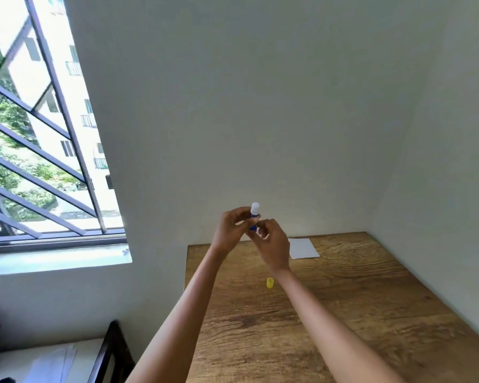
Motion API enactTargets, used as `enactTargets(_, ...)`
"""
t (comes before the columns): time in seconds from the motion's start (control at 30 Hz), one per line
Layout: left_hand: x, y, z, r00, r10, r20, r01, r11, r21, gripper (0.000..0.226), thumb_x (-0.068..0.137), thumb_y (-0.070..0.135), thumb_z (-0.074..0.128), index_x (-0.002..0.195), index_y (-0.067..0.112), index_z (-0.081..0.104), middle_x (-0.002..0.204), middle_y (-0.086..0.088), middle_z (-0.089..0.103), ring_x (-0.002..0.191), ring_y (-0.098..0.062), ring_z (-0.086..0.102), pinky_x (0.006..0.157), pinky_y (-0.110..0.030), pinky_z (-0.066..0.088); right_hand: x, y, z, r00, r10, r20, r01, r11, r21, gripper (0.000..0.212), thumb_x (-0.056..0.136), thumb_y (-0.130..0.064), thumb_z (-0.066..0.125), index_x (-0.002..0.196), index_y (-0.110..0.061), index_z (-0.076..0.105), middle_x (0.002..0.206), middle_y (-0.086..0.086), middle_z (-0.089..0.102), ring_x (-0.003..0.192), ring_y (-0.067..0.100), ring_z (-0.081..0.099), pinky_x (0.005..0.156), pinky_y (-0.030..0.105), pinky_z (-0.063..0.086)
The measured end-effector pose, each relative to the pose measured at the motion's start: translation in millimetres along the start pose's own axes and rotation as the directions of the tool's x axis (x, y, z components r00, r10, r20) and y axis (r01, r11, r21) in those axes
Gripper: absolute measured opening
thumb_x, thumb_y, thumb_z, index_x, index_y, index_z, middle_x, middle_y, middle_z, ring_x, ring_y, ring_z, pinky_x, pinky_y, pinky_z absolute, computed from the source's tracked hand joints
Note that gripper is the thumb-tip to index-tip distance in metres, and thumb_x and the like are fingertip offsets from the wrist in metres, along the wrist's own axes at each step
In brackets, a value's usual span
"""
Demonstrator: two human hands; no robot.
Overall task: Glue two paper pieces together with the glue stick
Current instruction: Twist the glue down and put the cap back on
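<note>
I hold a blue glue stick [254, 214] upright above the far end of the wooden table [343, 313]; its white glue tip pokes out at the top. My left hand [233, 228] grips the blue barrel, and the fingers of my right hand [273, 244] pinch its lower end. The yellow cap [270, 282] stands on the table below my right wrist. A white paper piece [304, 247] lies flat near the far edge, partly hidden behind my right hand. No second paper piece is visible.
White walls close the table in at the back and on the right. A barred window [39, 134] with a sill is on the left. A dark-framed bed with a white sheet [67, 360] sits at the lower left.
</note>
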State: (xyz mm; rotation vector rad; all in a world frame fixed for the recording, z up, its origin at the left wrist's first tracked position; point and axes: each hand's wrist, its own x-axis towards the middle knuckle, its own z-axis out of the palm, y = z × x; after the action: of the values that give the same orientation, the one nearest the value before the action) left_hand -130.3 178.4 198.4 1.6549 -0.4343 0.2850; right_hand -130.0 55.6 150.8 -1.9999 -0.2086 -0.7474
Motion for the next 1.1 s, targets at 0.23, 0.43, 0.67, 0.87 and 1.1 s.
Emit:
enactTargets(0.23, 5, -9, 7, 0.991, -0.031, -0.127, 0.013, 0.99, -0.142, 0.012, 0.082, 0.01, 0.07, 0.088, 0.02, 0.073, 0.081, -0.002, 0.073, 0.077, -0.011, 0.068, 0.073, -0.022, 0.055, 6, 6, 5, 0.996, -0.067, 0.055, 0.062, 0.994, 0.086, 0.019, 0.082, -0.054, 0.057, 0.082, -0.035, 0.053, 0.077, -0.015, 0.052, 0.069, 0.004, 0.054, 0.056, 0.013, 0.042)
enactTargets(0.43, 30, -13, 5, 0.992, 0.002, -0.13, -0.018, 0.992, -0.123, 0.016, 0.082, 0.008, 0.069, 0.096, 0.014, 0.072, 0.086, -0.001, 0.074, 0.08, -0.008, 0.069, 0.074, -0.018, 0.055, 31, 17, 5, 0.977, -0.062, 0.205, 0.037, 0.992, 0.122, 0.017, 0.09, -0.038, 0.055, 0.09, -0.022, 0.06, 0.077, -0.01, 0.052, 0.067, 0.004, 0.05, 0.06, 0.017, 0.039)
enactTargets(0.67, 58, -9, 13, 0.975, 0.0, -0.224, -0.037, 0.986, -0.161, 0.009, 0.081, 0.01, 0.071, 0.087, 0.017, 0.074, 0.078, -0.002, 0.073, 0.075, -0.012, 0.068, 0.072, -0.023, 0.055, 64, 10, 18, 0.997, -0.077, 0.017, 0.073, 0.984, 0.161, 0.024, 0.08, -0.036, 0.068, 0.081, -0.019, 0.053, 0.075, -0.008, 0.049, 0.06, 0.007, 0.046, 0.055, 0.013, 0.04)
enactTargets(0.87, 77, 4, 3, 0.971, 0.04, -0.235, -0.077, 0.986, -0.15, 0.012, 0.083, 0.008, 0.068, 0.089, 0.017, 0.073, 0.085, -0.007, 0.073, 0.081, -0.014, 0.069, 0.077, -0.025, 0.056, 92, 12, 14, 0.944, -0.195, 0.264, 0.143, 0.968, 0.206, 0.014, 0.092, -0.031, 0.055, 0.095, -0.018, 0.059, 0.08, -0.013, 0.047, 0.07, 0.0, 0.051, 0.06, 0.015, 0.039)
enactTargets(1.1, 83, -3, 14, 0.98, 0.061, -0.189, -0.082, 0.991, -0.108, 0.018, 0.084, 0.007, 0.067, 0.087, 0.024, 0.073, 0.084, -0.004, 0.072, 0.08, -0.012, 0.067, 0.078, -0.025, 0.054, 99, 27, 13, 0.979, -0.2, 0.038, 0.2, 0.98, 0.022, 0.029, 0.075, -0.044, 0.07, 0.074, -0.018, 0.057, 0.069, -0.012, 0.045, 0.053, 0.003, 0.043, 0.049, 0.011, 0.034)
